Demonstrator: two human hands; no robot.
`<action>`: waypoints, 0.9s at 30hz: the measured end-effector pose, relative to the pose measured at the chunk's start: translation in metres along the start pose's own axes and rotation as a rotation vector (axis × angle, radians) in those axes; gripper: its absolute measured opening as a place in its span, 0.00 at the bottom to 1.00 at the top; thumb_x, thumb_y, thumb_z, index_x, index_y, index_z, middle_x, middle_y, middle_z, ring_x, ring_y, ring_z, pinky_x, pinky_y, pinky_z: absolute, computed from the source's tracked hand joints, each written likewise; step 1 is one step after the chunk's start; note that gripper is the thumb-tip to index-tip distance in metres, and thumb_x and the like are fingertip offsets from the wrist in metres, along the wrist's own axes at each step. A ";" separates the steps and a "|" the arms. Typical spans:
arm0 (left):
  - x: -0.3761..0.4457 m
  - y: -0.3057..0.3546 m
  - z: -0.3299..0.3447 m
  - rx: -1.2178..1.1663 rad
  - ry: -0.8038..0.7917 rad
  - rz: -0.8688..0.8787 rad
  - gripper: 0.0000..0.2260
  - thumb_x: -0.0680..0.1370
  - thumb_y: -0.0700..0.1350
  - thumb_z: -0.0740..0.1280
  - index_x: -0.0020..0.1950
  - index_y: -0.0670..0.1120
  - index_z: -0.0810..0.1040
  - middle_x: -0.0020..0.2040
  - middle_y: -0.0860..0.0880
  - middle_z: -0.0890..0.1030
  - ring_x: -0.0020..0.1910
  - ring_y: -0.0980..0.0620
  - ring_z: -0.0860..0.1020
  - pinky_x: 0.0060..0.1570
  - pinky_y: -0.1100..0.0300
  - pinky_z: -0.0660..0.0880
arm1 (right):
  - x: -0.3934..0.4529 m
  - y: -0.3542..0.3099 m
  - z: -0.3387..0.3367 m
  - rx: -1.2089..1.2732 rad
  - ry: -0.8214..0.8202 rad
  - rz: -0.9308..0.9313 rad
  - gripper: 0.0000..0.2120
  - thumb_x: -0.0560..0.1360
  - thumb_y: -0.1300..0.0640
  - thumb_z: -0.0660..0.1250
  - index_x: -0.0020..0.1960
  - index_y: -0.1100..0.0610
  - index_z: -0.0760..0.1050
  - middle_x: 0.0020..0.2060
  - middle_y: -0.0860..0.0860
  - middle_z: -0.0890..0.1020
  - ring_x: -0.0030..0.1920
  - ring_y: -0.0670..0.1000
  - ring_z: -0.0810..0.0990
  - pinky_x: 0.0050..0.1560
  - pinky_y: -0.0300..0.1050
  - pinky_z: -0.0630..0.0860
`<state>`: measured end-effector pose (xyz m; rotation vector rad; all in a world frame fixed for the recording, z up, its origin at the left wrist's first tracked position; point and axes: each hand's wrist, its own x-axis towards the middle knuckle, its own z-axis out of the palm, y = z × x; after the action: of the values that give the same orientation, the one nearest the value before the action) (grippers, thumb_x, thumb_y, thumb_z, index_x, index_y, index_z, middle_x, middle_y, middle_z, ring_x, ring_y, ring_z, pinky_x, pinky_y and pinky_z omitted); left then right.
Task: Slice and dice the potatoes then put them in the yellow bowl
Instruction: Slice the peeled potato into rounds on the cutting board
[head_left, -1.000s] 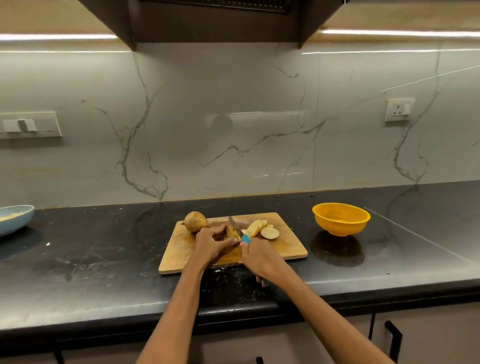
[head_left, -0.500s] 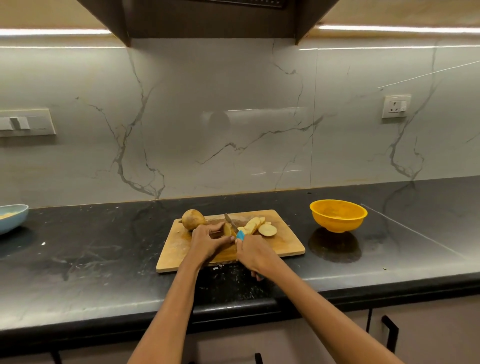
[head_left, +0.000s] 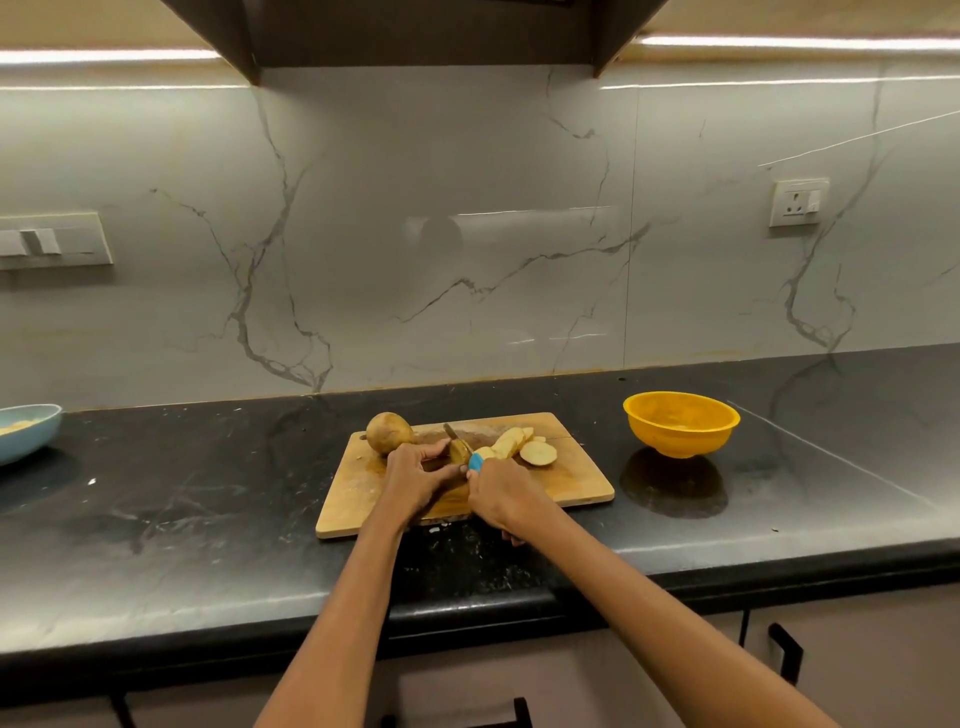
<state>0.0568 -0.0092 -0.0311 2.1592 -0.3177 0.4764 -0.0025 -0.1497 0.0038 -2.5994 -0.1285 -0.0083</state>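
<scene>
A wooden cutting board (head_left: 576, 480) lies on the black counter. On it my left hand (head_left: 415, 475) grips the remaining end of a potato (head_left: 459, 451). My right hand (head_left: 501, 493) holds a blue-handled knife (head_left: 474, 460), its blade set against that piece. Several cut slices (head_left: 519, 444) lean to the right of the blade, one round slice (head_left: 538, 453) lying flat. A whole potato (head_left: 388, 433) sits at the board's back left corner. The yellow bowl (head_left: 680, 423) stands on the counter right of the board; it looks empty.
A light blue dish (head_left: 23, 431) with some pale food sits at the far left of the counter (head_left: 182, 493). A marble backsplash carries a socket (head_left: 797, 202) and a switch panel (head_left: 52, 240). Cabinet handles (head_left: 787, 652) show below the counter edge.
The view has shifted slightly. Both hands stay on the board, the knife still against the potato piece held by my left hand.
</scene>
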 end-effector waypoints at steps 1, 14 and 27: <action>0.000 0.001 -0.001 -0.005 0.002 -0.004 0.22 0.71 0.46 0.73 0.63 0.40 0.76 0.61 0.44 0.79 0.62 0.50 0.75 0.63 0.55 0.72 | 0.002 -0.002 0.000 -0.012 0.009 -0.013 0.19 0.83 0.50 0.52 0.55 0.64 0.73 0.36 0.54 0.76 0.35 0.50 0.77 0.40 0.43 0.76; -0.002 0.006 0.002 0.018 0.022 0.032 0.23 0.72 0.44 0.73 0.64 0.37 0.74 0.62 0.41 0.77 0.62 0.49 0.75 0.58 0.66 0.67 | 0.003 -0.005 -0.010 -0.061 -0.098 0.076 0.19 0.83 0.51 0.51 0.56 0.67 0.69 0.33 0.57 0.77 0.26 0.50 0.75 0.27 0.40 0.74; -0.004 0.004 -0.003 0.043 -0.002 0.009 0.22 0.72 0.47 0.72 0.62 0.37 0.76 0.58 0.45 0.80 0.58 0.50 0.77 0.56 0.62 0.71 | -0.001 -0.018 -0.015 -0.169 -0.219 0.100 0.18 0.82 0.56 0.53 0.66 0.67 0.65 0.34 0.59 0.74 0.27 0.52 0.74 0.25 0.41 0.70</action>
<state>0.0507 -0.0088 -0.0282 2.2004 -0.3215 0.4902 -0.0049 -0.1420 0.0266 -2.7659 -0.0786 0.3144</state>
